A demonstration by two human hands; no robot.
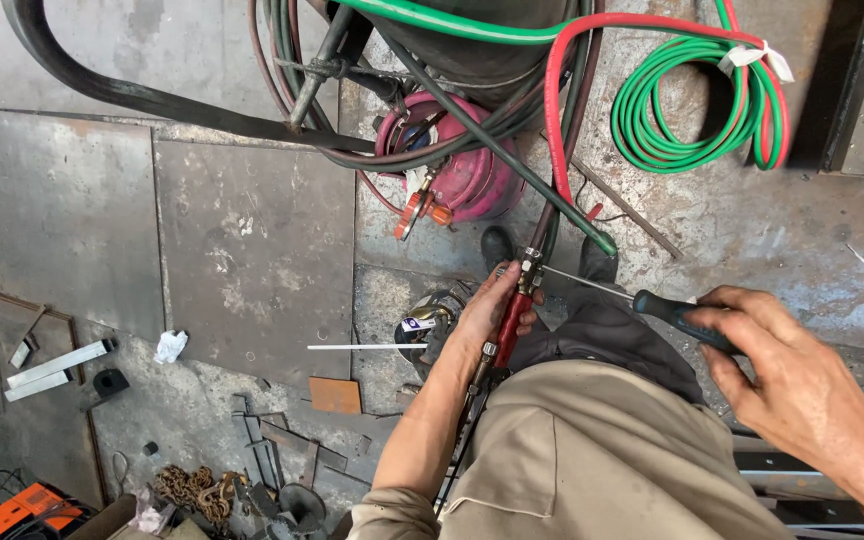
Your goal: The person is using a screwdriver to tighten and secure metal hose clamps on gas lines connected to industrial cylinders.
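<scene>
Right, landmark is the torch (pixel 508 325) with the red handle, held low in front of the person's tan trousers.

Left hand (pixel 482 318) is wrapped tight round the torch handle, thumb side up, holding it steady with the hose end pointing away from the body. Reads as a bracing grip so the fitting end doesn't twist.

Right hand (pixel 787 375), to the right of the torch, is closed on the dark handle of a screwdriver (pixel 642 300). Its thin shaft runs left and the tip meets the metal fittings at the torch's far end, where the red and green hoses (pixel 555 150) join. Held near level, so the tip lines up with the fitting.

Just left of the torch: a small round metal part and a white rod (pixel 352 347) lying flat on the floor.

Beyond the torch: a pink gas cylinder (pixel 467 170) on the floor, hoses looped over it, and a green coil (pixel 697 100) further right.

Floor (pixel 222 230) is worn, stained steel plate. Well left of the torch: offcuts, a rusty chain (pixel 197 490), an orange tool box (pixel 17 508). Workshop setting, cluttered.
</scene>
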